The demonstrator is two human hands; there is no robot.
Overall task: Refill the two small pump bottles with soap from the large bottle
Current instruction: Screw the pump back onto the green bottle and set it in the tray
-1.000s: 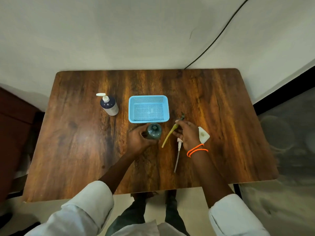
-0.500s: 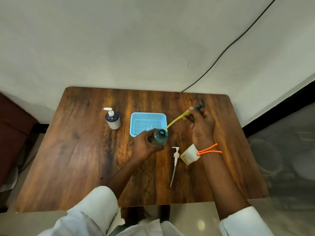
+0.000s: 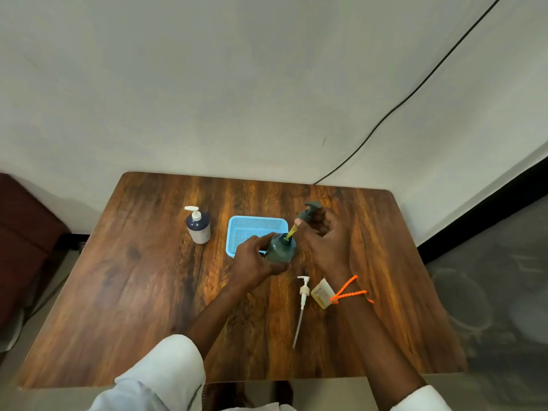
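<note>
- two white sleeves (image 3: pixel 166 372) fill the bottom of the frame, with bare forearms reaching up over the wooden table (image 3: pixel 133 292).
- low and right of centre, a loose white pump head (image 3: pixel 303 295) lies flat on the wood, its long dip tube trailing toward the lower edge.
- just right of it a small pale bottle (image 3: pixel 321 293) lies on its side, partly hidden by the right wrist and its orange thread band (image 3: pixel 348 292); what it holds cannot be told.
- at mid-frame the left hand (image 3: pixel 252 262) has fingers and thumb curled round the dark green bottle (image 3: pixel 280 249), which stands on the table with its neck open; the liquid inside cannot be made out through the tinted wall.
- the right hand (image 3: pixel 326 241), just to the right, pinches a dark pump top (image 3: pixel 308 211) in curled fingers; its yellowish dip tube (image 3: pixel 291 232) slants down with the lower end in the green bottle's mouth.
- right behind the green bottle sits a light blue mesh basket (image 3: pixel 256 222), nothing visible in it; the left hand and the bottle cover its near right corner.
- left of the basket, well apart from the hands, a dark-topped bottle with a white pump (image 3: pixel 198 225) stands upright, pump in place.
- farther back, a pale wall (image 3: pixel 207 84) rises, with a black cable (image 3: pixel 415 90) running diagonally from the upper right down to the table's far edge.
</note>
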